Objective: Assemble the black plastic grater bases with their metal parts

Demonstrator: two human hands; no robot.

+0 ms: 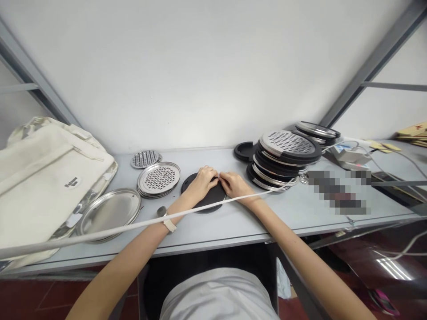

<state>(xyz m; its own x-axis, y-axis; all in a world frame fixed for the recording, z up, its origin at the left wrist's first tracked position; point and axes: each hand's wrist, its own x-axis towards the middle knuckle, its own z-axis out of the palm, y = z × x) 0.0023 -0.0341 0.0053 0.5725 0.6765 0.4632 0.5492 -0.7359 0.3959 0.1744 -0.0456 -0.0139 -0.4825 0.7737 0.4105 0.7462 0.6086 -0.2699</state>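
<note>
A black round disc (210, 203) lies flat on the table in front of me, partly covered by my hands. My left hand (204, 180) rests over its far left part, fingers curled at the rim. At the disc's upper right edge my right hand (235, 184) is closed in a pinch. The fingertips of both hands meet there around a small light-coloured bit, too small to name. Left of the disc sits a short stack of round metal grater plates (159, 178). Smaller grater plates (145, 158) lie behind them.
Shiny round metal plates (111, 212) lie at the left beside a cream cloth bag (50, 178). On the right stands a tall stack of black rings and metal plates (287, 155), with a black ring (245, 152) beside it. A white cable (133, 226) crosses in front of my view.
</note>
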